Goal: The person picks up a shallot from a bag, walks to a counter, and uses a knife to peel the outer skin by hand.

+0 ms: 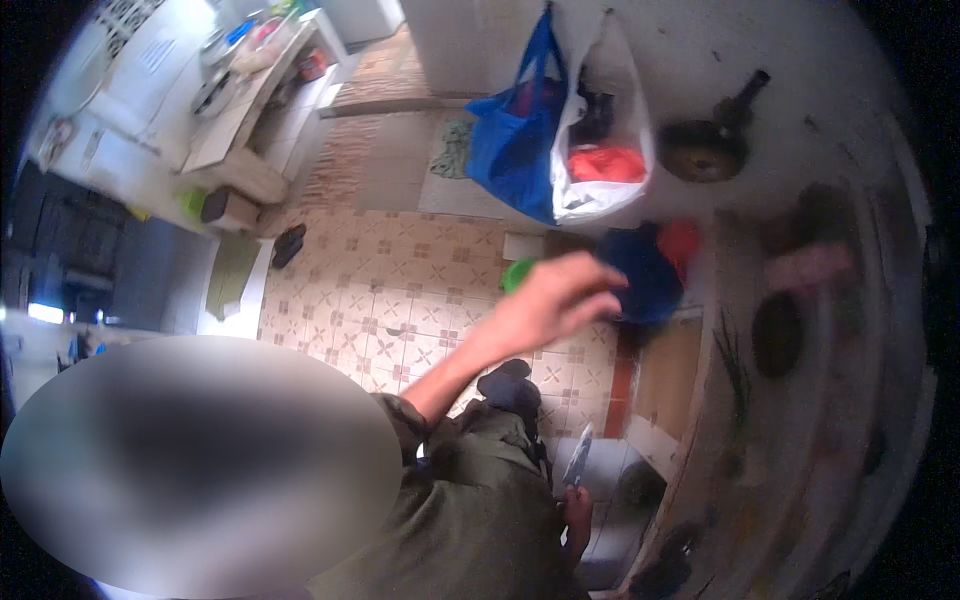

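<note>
My left hand [566, 296] is raised over the patterned tile floor. Its fingers are bent and apart, with nothing visible in them, beside a dark blue object [643, 274] under the hanging bags. Low at my side, my right hand [577, 502] grips a knife [579, 457] with its blade directed up the picture. A blue bag [517, 157] and a white bag [604, 199] with red contents hang on the wall. Part of a green round object [517, 275] shows behind my left hand. Motion blur softens the left fingers.
A dark pan [703, 154] hangs on the wall. Blurred shelves or ledges [817, 390] with several items run down the right. A counter [247, 105] bearing containers stands upper left, and dark footwear [289, 246] lies on the floor. A blurred oval hides the lower left.
</note>
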`<state>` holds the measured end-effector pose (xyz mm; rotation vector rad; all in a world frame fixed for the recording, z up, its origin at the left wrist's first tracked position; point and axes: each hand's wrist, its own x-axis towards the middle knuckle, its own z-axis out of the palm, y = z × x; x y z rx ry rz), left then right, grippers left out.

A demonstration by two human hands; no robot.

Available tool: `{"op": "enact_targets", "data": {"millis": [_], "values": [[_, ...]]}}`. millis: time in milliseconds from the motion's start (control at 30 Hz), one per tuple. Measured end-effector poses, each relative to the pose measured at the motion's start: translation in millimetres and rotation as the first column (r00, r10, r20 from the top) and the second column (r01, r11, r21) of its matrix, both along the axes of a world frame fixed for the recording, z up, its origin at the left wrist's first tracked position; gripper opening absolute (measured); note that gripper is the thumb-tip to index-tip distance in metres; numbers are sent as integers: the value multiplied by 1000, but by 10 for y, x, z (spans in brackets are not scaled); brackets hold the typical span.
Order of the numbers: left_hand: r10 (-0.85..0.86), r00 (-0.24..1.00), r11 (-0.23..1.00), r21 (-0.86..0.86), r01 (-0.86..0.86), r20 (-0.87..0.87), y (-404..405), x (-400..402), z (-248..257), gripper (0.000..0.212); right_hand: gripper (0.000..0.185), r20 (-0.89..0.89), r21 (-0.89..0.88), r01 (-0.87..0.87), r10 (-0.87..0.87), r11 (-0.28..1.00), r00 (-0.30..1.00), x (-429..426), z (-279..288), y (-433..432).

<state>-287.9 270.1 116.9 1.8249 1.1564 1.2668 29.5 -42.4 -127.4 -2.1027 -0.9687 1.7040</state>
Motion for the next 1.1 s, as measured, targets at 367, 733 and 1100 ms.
{"op": "enact_targets", "data": {"millis": [367,733,1100], "values": [[90,705,995,31,-96,-704,1527,-473,-311,47,35,317,153,-145,90,977,944,-375,-598,-503],[-22,798,984,-154,-88,-602,1505,-7,-326,13,35,142,74,192,-201,979,969,-748,166,-476],[-787,582,614,-353,706,-206,114,1293,-646,26,32,165,128,476,-492,870,855,-795,176,-652]]}}
